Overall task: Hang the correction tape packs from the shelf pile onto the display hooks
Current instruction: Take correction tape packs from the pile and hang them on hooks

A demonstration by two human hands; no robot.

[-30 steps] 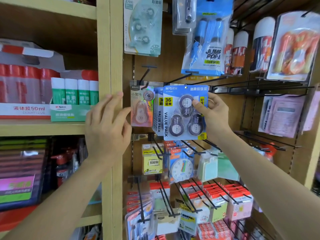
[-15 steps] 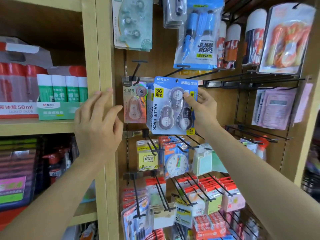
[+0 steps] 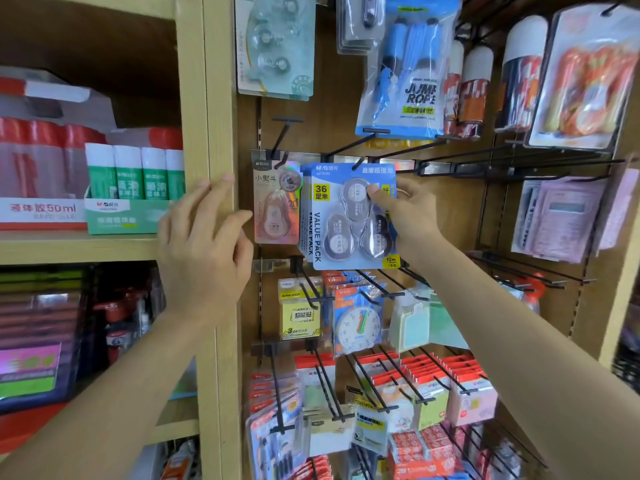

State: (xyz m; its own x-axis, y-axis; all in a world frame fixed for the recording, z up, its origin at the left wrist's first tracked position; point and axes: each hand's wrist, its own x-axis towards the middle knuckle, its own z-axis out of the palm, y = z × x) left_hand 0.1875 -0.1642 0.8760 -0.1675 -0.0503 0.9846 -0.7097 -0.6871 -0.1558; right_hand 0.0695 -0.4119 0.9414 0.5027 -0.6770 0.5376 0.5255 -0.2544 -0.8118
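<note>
Right hand [image 3: 407, 216] grasps the blue correction tape pack [image 3: 353, 220] by its right edge. Thumb lies on the front, over the top blister; the other fingers are hidden behind the card. The pack is upright and faces the camera, printed "36" and "VALUE PACK", with three tape units under clear bubbles.

Its top edge sits at a black display hook [image 3: 346, 147] in the middle row of the panel. A dark bit of wire shows at the hang hole, but I can't tell how far on it is. A stack of matching packs [image 3: 305, 216] hangs just behind it and to the left, touching or nearly so.

Left hand [image 3: 204, 237] is released and grasps nothing: fingers straight and spread, fingertips on the wooden upright [image 3: 221, 98] between shelf unit and hook panel.

- Just left of the blue pack: a pink single tape pack [image 3: 275, 202] on its own hook.
- Above: a blue jump rope bag [image 3: 405, 74] and a pale green blister pack [image 3: 277, 46].
- Below: yellow sticky notes [image 3: 299, 313], a clock card [image 3: 358, 323], then rows of red-topped packs [image 3: 433, 386].
- Far left, on the wooden shelf [image 3: 69, 247]: a green glue stick box [image 3: 131, 188] beside a red and white box marked 50 ml [image 3: 41, 209].
</note>
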